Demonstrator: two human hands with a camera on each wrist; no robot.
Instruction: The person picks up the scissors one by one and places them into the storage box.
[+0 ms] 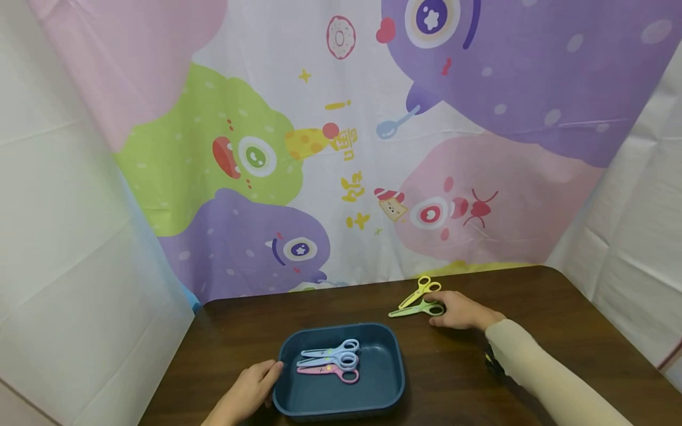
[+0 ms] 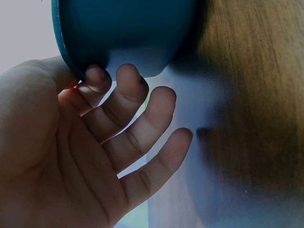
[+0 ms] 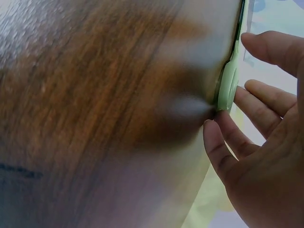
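Brown table [image 1: 533, 296], cartoon cloth behind. Green scissors [image 1: 418, 309] laid long-ways toward 9 o'clock from right hand [image 1: 459, 311]; handle touched by loose fingers, not clamped. Blue tray [image 1: 391, 387] edge touched by left hand [image 1: 250, 387], fingers apart.

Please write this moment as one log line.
left hand touches tray | right hand touches green scissors | three scissors in tray

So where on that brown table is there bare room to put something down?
The table is bare right of the right hand, along the back edge left of the yellow scissors, and between the blue tray and the sleeve. It is crowded inside the tray, where three scissors lie, and where the left hand touches its rim.
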